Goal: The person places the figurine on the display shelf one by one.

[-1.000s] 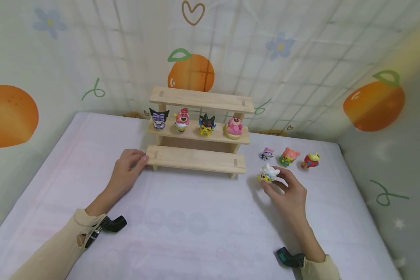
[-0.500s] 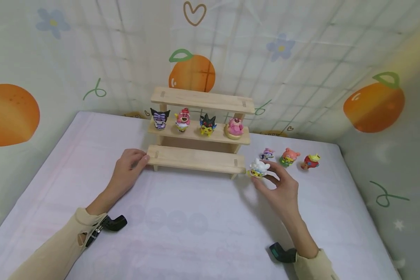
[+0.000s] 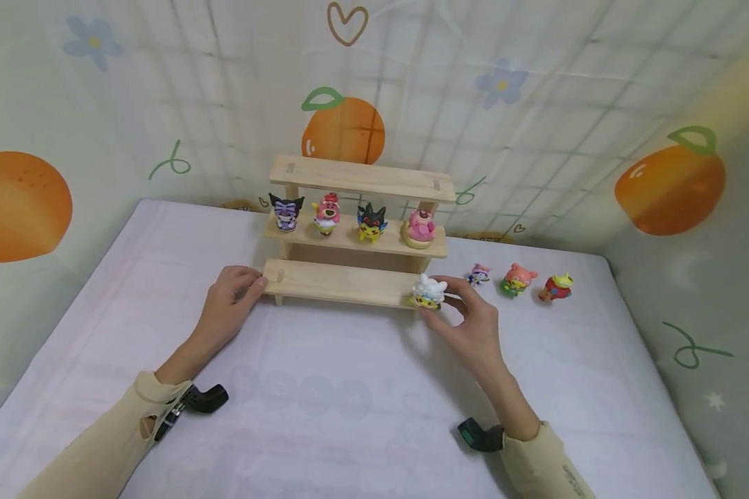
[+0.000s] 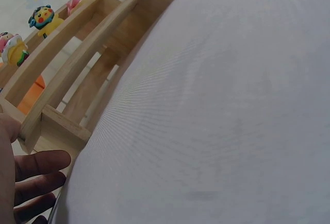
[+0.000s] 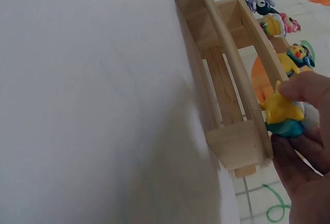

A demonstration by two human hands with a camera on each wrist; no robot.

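Observation:
My right hand [image 3: 471, 326] pinches a small toy figurine [image 3: 428, 291] with a white puffy hood and a yellow face. It holds the toy upright at the right end of the bottom tier of a three-tier wooden display stand [image 3: 343, 283]. In the right wrist view, the figurine's yellow underside [image 5: 282, 106] shows between thumb and fingers, right at the board's edge. My left hand [image 3: 231, 298] touches the left end of that bottom tier. The left wrist view shows its fingers [image 4: 44, 165] loosely extended beside the stand's end, holding nothing.
Several figurines line the middle tier, among them a black-hooded yellow one [image 3: 371, 223] and a pink bear [image 3: 421, 227]. On the white-covered table [image 3: 324, 416], to the stand's right, stand a small purple-pink figurine [image 3: 478, 275], a pink-hooded one [image 3: 518, 279] and a red-clothed one [image 3: 557, 287].
My right hand has carried the white-hooded figurine leftward from above the table by the other loose toys to the bottom tier's right end. My left hand stays at the stand's left end.

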